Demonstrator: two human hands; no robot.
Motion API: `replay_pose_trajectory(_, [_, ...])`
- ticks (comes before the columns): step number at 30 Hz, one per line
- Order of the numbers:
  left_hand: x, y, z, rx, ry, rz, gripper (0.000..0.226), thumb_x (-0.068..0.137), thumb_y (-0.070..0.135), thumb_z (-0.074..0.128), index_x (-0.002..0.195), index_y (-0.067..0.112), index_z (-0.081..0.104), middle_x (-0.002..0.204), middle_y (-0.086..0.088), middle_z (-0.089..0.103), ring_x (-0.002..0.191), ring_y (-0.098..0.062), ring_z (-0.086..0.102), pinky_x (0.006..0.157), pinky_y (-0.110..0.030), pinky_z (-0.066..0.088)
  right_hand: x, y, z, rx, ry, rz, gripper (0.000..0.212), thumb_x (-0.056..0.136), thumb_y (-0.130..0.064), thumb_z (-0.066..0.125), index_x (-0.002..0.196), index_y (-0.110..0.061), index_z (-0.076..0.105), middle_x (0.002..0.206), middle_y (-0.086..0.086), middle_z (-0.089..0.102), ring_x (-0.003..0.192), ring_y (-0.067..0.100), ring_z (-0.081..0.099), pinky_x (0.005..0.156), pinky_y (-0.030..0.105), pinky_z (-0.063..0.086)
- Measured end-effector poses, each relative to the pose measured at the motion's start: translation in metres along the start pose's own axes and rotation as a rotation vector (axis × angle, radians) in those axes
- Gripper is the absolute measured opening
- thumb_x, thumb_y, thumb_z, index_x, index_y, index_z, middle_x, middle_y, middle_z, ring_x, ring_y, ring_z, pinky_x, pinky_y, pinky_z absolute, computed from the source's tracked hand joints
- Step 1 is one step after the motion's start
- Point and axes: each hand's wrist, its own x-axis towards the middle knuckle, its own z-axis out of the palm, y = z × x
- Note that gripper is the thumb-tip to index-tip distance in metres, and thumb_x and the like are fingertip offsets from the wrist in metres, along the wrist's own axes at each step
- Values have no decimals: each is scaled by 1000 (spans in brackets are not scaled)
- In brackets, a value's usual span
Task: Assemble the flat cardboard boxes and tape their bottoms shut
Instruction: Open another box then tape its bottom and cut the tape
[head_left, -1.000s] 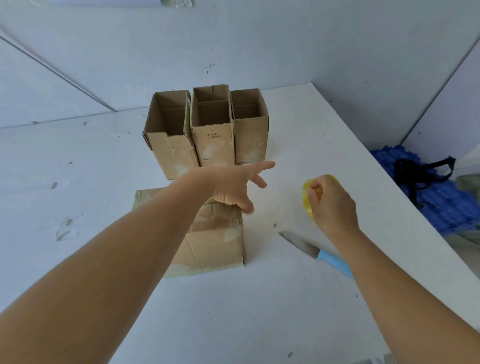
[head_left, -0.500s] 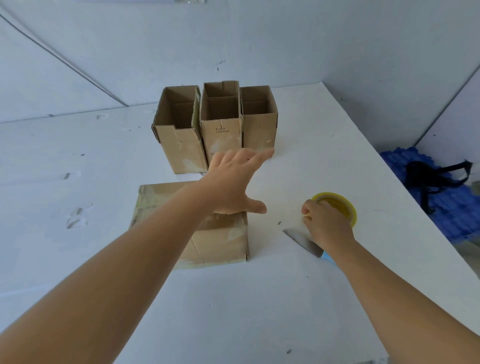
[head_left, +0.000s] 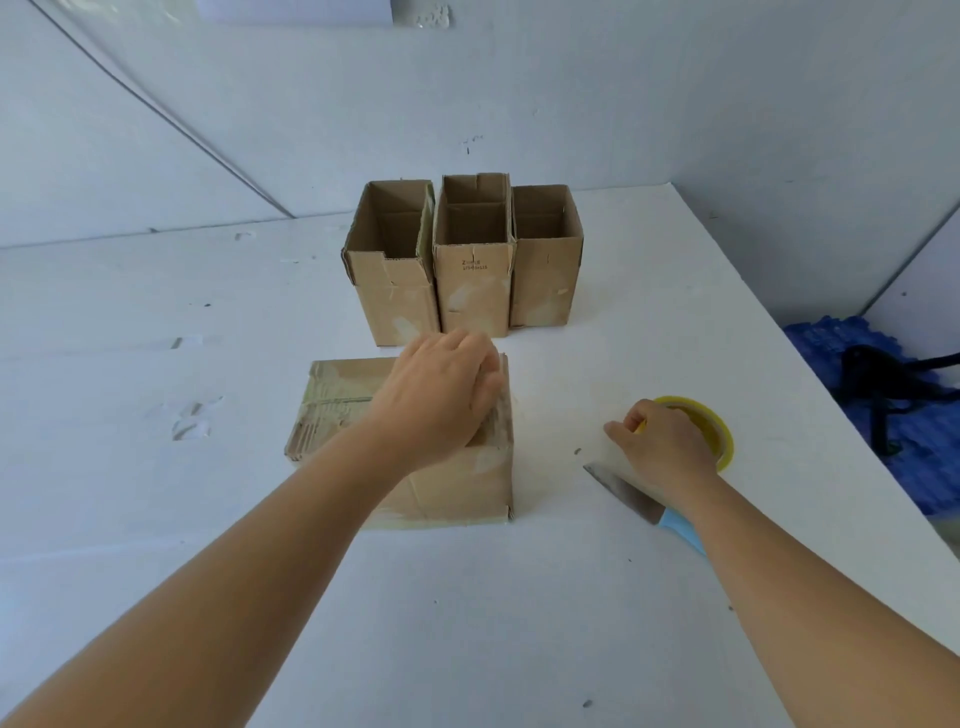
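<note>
A flattened cardboard box (head_left: 332, 410) lies on the white table (head_left: 519, 623) in front of me. My left hand (head_left: 441, 395) rests on its far right corner, fingers curled over the edge. To the right, a yellow tape roll (head_left: 719, 431) lies flat on the table, and my right hand (head_left: 665, 447) covers its near left side with fingertips pinching the rim. Three assembled boxes stand upright and open-topped in a row behind: left (head_left: 397, 301), middle (head_left: 472, 291), right (head_left: 545, 280).
A knife (head_left: 618, 491) with a light blue handle lies on the table under my right wrist, blade pointing left and away. Past the table's right edge, a blue mat (head_left: 841, 353) lies on the floor with a black strapped object (head_left: 883, 374) on it. White walls close in behind.
My right hand lowered the tape roll from the air onto the table and stays on it. My left hand drew back from a spread reach and curled onto the flat box's far right corner.
</note>
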Motion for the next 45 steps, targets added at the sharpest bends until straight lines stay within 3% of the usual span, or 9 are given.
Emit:
replay_pose_trajectory(9, [-44,-6,-7,58,14,-31,42,93,45,43,128,23,52,133,9,51,124,-10,41,107,-26,16,-12,-17,-11,65,75,52,50,87,-58,47,126,-27,53,132,13,43,124,34,37,100,43,34])
replay_pose_trajectory(12, [-53,-5,-7,65,-2,-71,53,91,52,35,135,24,46,139,11,46,129,-9,37,112,-33,17,-30,-46,-17,347,85,-6,55,87,-54,50,131,-21,48,126,8,53,115,27,47,93,39,39])
replay_pose_trajectory(20, [-67,-9,3,101,-42,-140,61,92,56,23,146,28,30,154,14,24,143,-4,10,115,-33,3,-58,-103,-4,1156,-537,483,42,85,-58,55,99,-19,57,93,-1,70,86,18,63,75,32,39])
replay_pose_trajectory(24, [-66,-12,5,107,-43,-137,59,93,55,26,145,28,32,154,13,26,143,-5,14,115,-34,11,-59,-104,2,1329,-487,553,18,86,-34,65,79,-20,57,58,-9,62,69,11,59,66,29,36])
replay_pose_trajectory(30, [-65,-15,9,132,-80,-119,64,90,59,15,147,32,27,155,15,23,144,-5,11,115,-34,12,-64,-109,15,1288,-228,452,27,83,-15,62,62,-21,46,52,-6,48,57,10,45,59,25,31])
replay_pose_trajectory(37, [-63,-18,12,164,-102,-121,65,90,56,9,148,31,24,157,14,18,145,-5,8,115,-35,13,-78,-130,37,1190,-178,401,30,93,-27,53,102,1,59,98,16,66,88,33,66,71,44,57])
replay_pose_trajectory(41, [-66,-18,12,200,-123,-101,66,90,54,2,150,30,15,159,12,9,145,-5,-1,116,-35,9,-87,-125,25,998,66,155,21,96,-28,37,96,-18,56,100,5,51,89,20,51,73,31,44])
replay_pose_trajectory(43, [-67,-19,11,199,-131,-97,66,90,53,0,151,29,10,159,12,2,144,-4,-8,118,-34,3,-97,-133,16,947,15,-36,44,96,-42,31,130,-21,48,130,-6,51,119,11,48,101,28,40])
replay_pose_trajectory(45, [-68,-18,11,178,-154,-96,67,89,54,-2,151,28,4,158,12,-4,142,-2,-14,116,-32,-4,-109,-142,16,857,-59,-169,51,99,-45,27,147,-27,28,144,-20,33,129,-7,31,101,10,28])
